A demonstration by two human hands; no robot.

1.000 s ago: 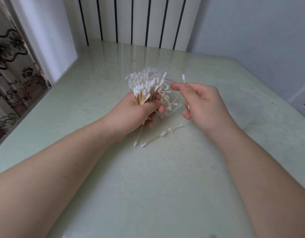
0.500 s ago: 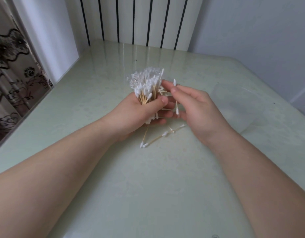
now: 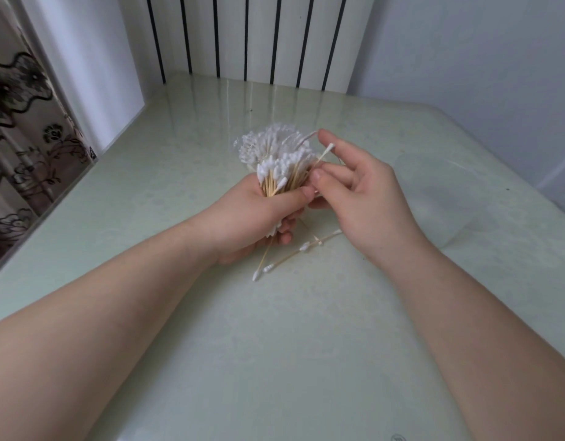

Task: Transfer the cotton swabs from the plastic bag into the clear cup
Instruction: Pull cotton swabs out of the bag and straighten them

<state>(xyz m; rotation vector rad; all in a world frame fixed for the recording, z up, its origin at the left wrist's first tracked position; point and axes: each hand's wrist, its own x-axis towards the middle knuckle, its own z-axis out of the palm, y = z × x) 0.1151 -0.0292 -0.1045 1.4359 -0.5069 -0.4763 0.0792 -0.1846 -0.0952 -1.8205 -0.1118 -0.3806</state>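
Note:
My left hand (image 3: 252, 218) is closed around a thick bundle of cotton swabs (image 3: 281, 160) with white tips and wooden sticks, held upright above the table. Thin plastic bag film (image 3: 243, 144) clings to the far side of the bundle. My right hand (image 3: 364, 198) is against the bundle's right side, its thumb and fingers pinching a single swab (image 3: 325, 154) that leans up to the right. A few loose swabs (image 3: 294, 253) lie on the table under my hands. The clear cup (image 3: 434, 198) is faint, to the right of my right hand.
The pale green glossy table (image 3: 275, 345) fills the view. A white wall and a black-striped panel (image 3: 249, 36) stand behind it. A patterned curtain (image 3: 23, 144) hangs past the left table edge.
My right hand brought its single swab left from open air to the side of the bundle and now touches it. The left hand kept its hold on the bundle.

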